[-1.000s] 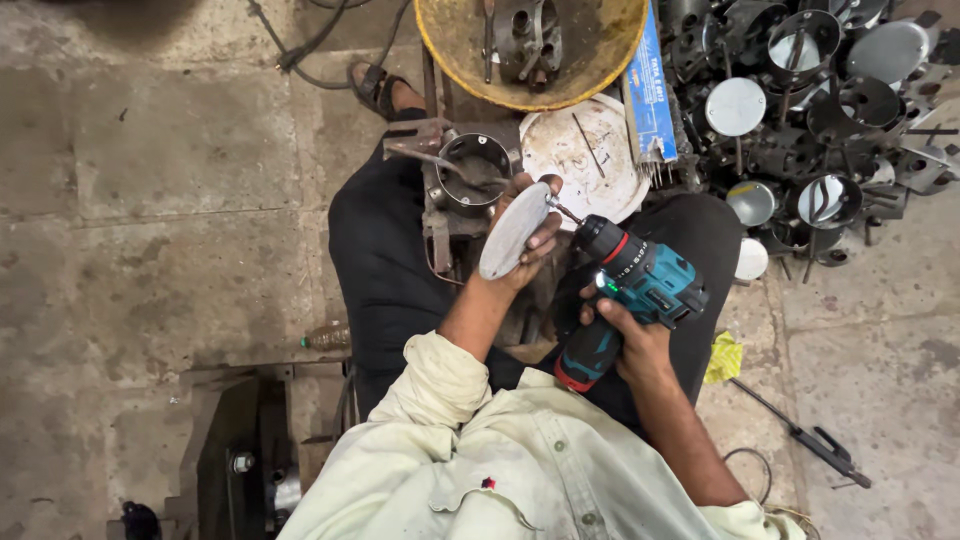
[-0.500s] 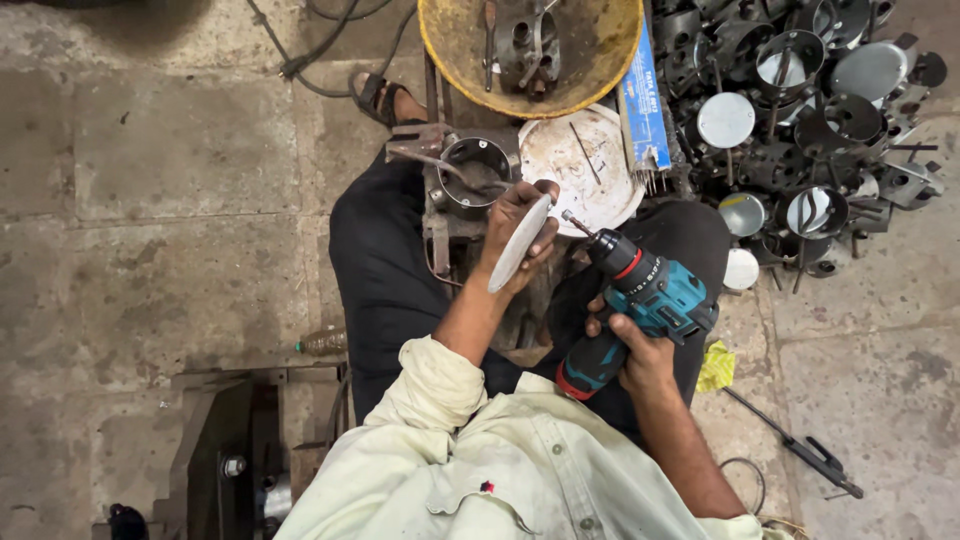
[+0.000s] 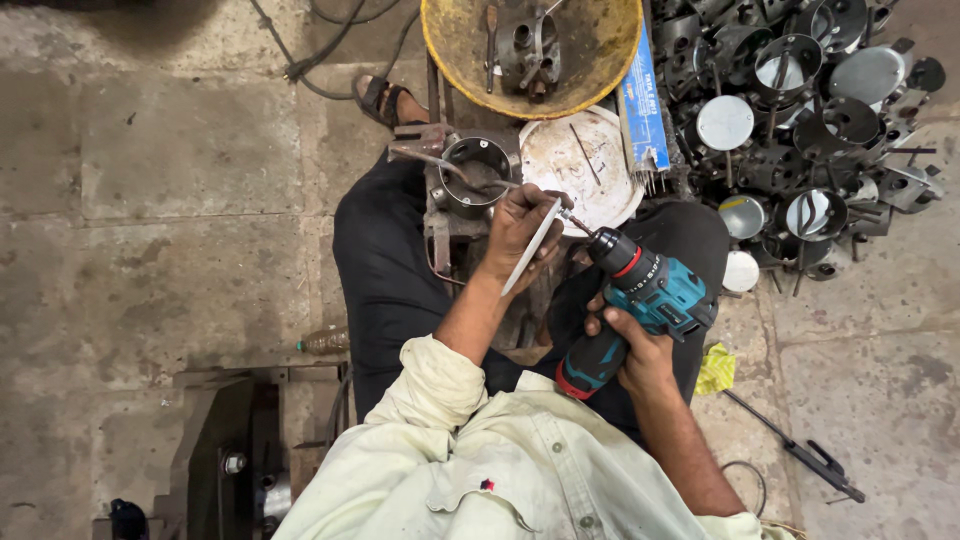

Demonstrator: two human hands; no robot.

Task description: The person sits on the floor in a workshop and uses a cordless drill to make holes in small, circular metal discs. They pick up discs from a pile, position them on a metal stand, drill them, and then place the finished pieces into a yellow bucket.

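Over the lap, above the dark metal jig (image 3: 470, 215), the left hand (image 3: 520, 230) pinches a thin metal disc (image 3: 532, 247) edge-on while the right hand (image 3: 640, 350) grips the teal drill (image 3: 640, 300), bit at the disc, drilling seemingly underway, unfinished.

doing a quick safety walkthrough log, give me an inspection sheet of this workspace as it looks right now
surface: stained concrete floor; the person sits on it, legs either side of a metal jig.
job's things: thin metal disc seen edge-on, teal cordless drill with its bit at the disc.
clutter: yellow pan holding metal parts, white round plate, blue box, pile of metal cups and discs, plastic bottle, yellow rag, dark hand tool.
grippers: left hand grips the disc; right hand grips the drill handle.
cables: black cables on the floor at the top.
surroundings: dark machine at lower left; sandal.
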